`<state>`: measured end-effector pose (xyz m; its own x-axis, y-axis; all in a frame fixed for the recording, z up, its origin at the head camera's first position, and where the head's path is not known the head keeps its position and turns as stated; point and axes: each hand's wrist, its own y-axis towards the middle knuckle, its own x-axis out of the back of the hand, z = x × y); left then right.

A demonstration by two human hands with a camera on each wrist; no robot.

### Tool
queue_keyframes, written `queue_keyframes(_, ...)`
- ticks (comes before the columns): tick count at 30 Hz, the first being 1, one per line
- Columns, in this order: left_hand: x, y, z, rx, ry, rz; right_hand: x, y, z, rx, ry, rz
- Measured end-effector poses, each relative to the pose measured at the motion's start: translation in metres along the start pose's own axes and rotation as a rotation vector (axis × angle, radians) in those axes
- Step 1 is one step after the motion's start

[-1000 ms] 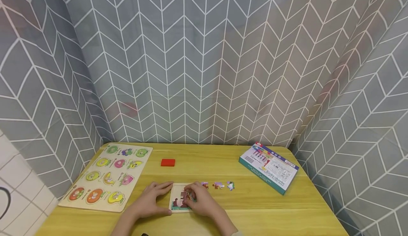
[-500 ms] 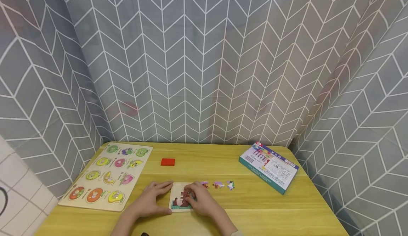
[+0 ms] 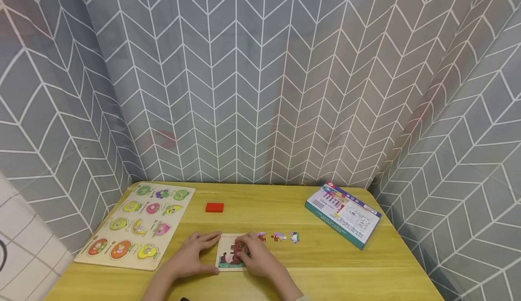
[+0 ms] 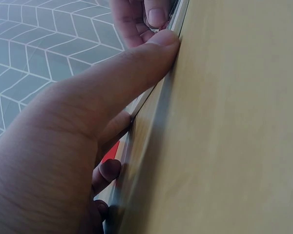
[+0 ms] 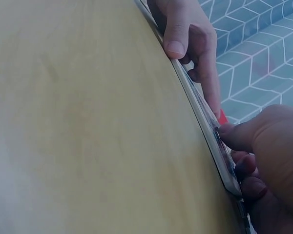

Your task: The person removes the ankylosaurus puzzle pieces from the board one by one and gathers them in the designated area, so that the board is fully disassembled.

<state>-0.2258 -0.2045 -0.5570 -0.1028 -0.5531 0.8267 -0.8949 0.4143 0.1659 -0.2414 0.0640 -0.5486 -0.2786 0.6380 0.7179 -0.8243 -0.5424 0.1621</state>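
A small square wooden jigsaw board (image 3: pixel 228 241) lies on the table, with part of a brown animal picture along its lower side. My left hand (image 3: pixel 190 256) holds its left edge, index fingertip at the far corner and thumb at the near corner. In the left wrist view, the thumb (image 4: pixel 154 51) lies along the board's edge. Over the board's right side, my right hand (image 3: pixel 259 256) pinches a brown jigsaw piece (image 3: pixel 240 246) with thumb and fingertips, low against the picture. The fingers hide most of that piece and the board's right part.
Three loose jigsaw pieces (image 3: pixel 279 237) lie in a row just beyond the right hand. A fruit puzzle board (image 3: pixel 134 224) is at the left, a red block (image 3: pixel 214 207) behind, and a flat box (image 3: pixel 343 213) at the back right. A patterned curtain (image 3: pixel 260 88) surrounds the table.
The piece under my right fingertips has shifted slightly and shows more brown against the picture than a second ago. My left hand and the board stay in place.
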Motion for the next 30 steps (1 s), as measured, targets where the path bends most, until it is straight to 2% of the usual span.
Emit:
queue_keyframes(9, 0.0001, -0.0005, 0.0002, -0.003, 0.0, 0.006, 0.0, -0.0001, -0.0017, -0.018, 0.049, -0.002)
queue_keyframes(17, 0.0, 0.0001, 0.0008, -0.002, 0.001, 0.004, 0.0008, 0.0003, -0.0007, 0.001, 0.041, -0.005)
queue_keyframes(30, 0.0002, -0.0001, 0.0005, -0.002, 0.001, 0.008, 0.004, -0.0006, 0.004, -0.014, 0.038, 0.015)
